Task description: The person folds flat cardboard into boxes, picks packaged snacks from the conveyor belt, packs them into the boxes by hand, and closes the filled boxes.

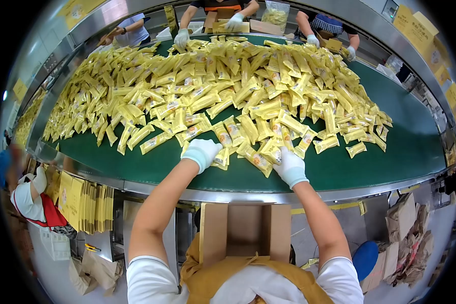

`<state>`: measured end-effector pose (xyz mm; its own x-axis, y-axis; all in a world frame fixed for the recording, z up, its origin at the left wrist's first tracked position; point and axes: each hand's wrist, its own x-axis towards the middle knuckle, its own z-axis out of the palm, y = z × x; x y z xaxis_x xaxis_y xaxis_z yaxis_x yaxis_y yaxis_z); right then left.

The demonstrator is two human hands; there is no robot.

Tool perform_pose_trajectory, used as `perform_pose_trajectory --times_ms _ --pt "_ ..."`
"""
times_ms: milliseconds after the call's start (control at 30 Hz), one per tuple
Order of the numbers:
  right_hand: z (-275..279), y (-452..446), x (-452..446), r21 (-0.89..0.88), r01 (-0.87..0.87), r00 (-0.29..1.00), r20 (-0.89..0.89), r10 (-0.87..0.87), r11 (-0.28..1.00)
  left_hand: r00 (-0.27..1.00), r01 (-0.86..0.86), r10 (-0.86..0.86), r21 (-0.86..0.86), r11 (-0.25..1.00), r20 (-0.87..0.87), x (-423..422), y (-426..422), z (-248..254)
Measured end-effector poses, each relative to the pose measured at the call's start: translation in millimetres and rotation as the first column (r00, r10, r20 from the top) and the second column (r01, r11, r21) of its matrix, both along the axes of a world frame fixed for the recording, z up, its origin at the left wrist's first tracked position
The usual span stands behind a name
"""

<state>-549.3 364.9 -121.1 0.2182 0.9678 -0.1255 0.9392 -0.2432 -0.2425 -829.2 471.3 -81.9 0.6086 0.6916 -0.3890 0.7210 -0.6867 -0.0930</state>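
Observation:
A large heap of yellow wrapped packets [228,76] lies on the green conveyor belt [339,169]. At the heap's near edge is my left hand [202,152], in a white glove, its fingers curled against packets; what they hold is hidden. My right hand [290,167], gloved too, has its fingers closed around a yellow packet [271,154]. Between my hands, several packets lie at an angle, one [256,159] slanting down toward the belt's near edge. Below the belt edge, right before my body, stands an open, apparently empty cardboard box [213,233].
Across the belt, several people work with gloved hands [234,23] near boxes. Flattened yellow cartons [86,202] stand at the left, beside a person in a red apron [53,212]. A blue stool [365,260] and brown paper bags [408,238] are at the right. A metal rail [228,196] edges the belt.

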Motion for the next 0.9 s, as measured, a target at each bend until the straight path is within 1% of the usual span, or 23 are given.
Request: perform_pose_trajectory --times_ms 33,67,133,200,267,333,367,400,433,467,500,533,567,600,633,700,733,800,833,867,900 --pt "2 0 0 0.009 0.009 1.000 -0.002 -0.009 1.000 0.999 0.001 -0.001 -0.022 1.000 -0.039 1 1 1" --pt "2 1 -1 -0.009 0.032 0.999 0.016 -0.032 0.999 1.000 -0.027 0.027 -0.050 0.998 -0.016 0 1 2" --pt "6 -1 3 0.017 0.006 1.000 0.022 -0.006 1.000 0.997 -0.076 0.079 -0.109 0.991 0.022 -5 -2 5" --pt "13 -4 6 0.024 -0.005 0.999 0.051 0.004 1.000 0.997 -0.042 0.046 -0.057 0.997 0.064 -12 -5 -5" --pt "-8 -14 27 0.196 -0.136 0.970 0.225 0.090 0.971 0.994 -0.035 0.035 0.000 0.999 0.108 -20 -8 -25" --pt "-17 -31 38 0.340 -0.254 0.913 0.394 0.108 0.905 0.959 -0.024 -0.035 0.203 0.979 0.281 -32 -21 -47" --pt "-21 -40 41 0.378 -0.293 0.908 0.397 0.132 0.878 0.929 -0.028 -0.087 0.302 0.953 0.359 -39 -28 -61" --pt "-27 -48 43 0.414 -0.330 0.903 0.401 0.156 0.848 0.909 0.006 -0.184 0.431 0.902 0.373 -48 -32 -88" --pt "-21 -54 37 0.448 -0.367 0.896 0.406 0.180 0.815 0.899 0.007 -0.189 0.421 0.907 0.394 -48 -43 -85" --pt "-10 -70 33 0.369 -0.386 0.893 0.379 0.243 0.845 0.889 0.005 -0.192 0.411 0.912 0.415 -50 -54 -81" --pt "-5 -78 31 0.364 -0.401 0.887 0.383 0.257 0.841 0.879 0.002 -0.192 0.400 0.917 0.436 -51 -64 -72" --pt "-2 -84 28 0.360 -0.416 0.881 0.387 0.272 0.835 0.910 0.046 -0.165 0.303 0.952 0.379 -53 -72 -60" --pt "-1 -86 26 0.358 -0.430 0.875 0.390 0.285 0.829 0.920 0.067 -0.161 0.261 0.963 0.358 -56 -71 -55" --pt "-12 -82 35 0.308 -0.398 0.888 0.365 0.279 0.864 0.929 0.088 -0.159 0.220 0.972 0.335 -58 -66 -51" --pt "-9 -80 39 0.248 -0.357 0.913 0.295 0.281 0.901 0.936 0.107 -0.158 0.176 0.979 0.313 -58 -62 -42" --pt "1 -66 45 0.112 -0.284 0.951 0.157 0.265 0.952 0.964 0.123 -0.123 0.012 0.992 0.234 -52 -45 -17" --pt "8 -56 44 -0.017 -0.237 0.957 0.169 0.237 0.971 0.975 0.126 -0.110 -0.072 0.989 0.193 -49 -41 -8" --pt "32 -42 32 -0.229 -0.214 0.930 0.249 0.269 0.950 0.943 0.186 -0.218 0.143 0.972 0.253 -57 -41 -35" --pt "41 -38 25 -0.328 -0.190 0.915 0.284 0.288 0.925 0.922 0.210 -0.277 0.253 0.945 0.270 -60 -41 -41" --pt "43 -38 23 -0.250 -0.218 0.905 0.310 0.291 0.943 0.919 0.211 -0.279 0.252 0.944 0.278 -64 -41 -46" --pt "47 -37 19 -0.111 -0.246 0.932 0.244 0.267 0.963 0.917 0.210 -0.278 0.247 0.946 0.286 -67 -45 -48"
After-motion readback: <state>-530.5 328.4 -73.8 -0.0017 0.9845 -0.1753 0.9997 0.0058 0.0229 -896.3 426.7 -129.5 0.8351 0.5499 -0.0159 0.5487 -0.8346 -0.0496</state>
